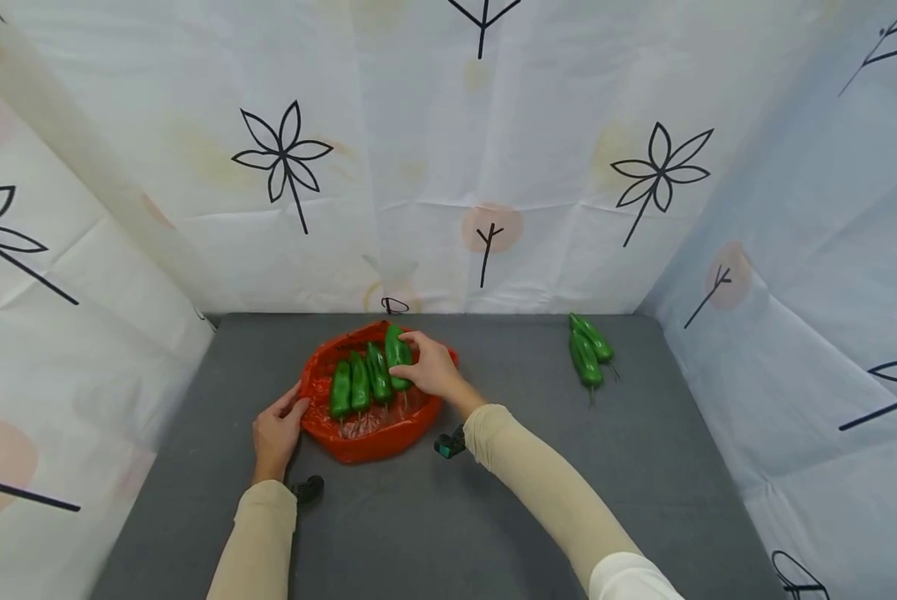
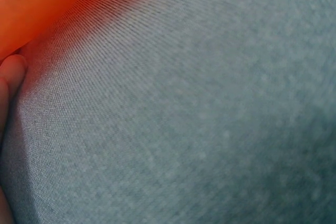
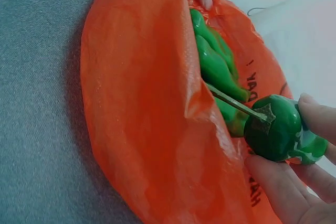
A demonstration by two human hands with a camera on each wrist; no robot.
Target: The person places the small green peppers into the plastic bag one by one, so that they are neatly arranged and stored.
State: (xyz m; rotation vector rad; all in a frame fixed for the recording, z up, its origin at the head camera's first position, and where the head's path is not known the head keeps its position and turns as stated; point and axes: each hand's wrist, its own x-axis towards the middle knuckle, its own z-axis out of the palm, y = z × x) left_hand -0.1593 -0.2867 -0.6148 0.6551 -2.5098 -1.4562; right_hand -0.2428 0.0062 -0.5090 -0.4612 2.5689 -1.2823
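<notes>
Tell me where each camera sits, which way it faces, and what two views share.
Head: on the head, facing forward and down at the table, red bag and green peppers; left hand, right hand and sleeves show.
Left wrist: on that wrist, facing mostly table and a bit of bag; some left fingers show.
Right wrist: on that wrist, facing the bag and held pepper; fingers of both hands show.
Shared: head and right wrist both show the held pepper.
</notes>
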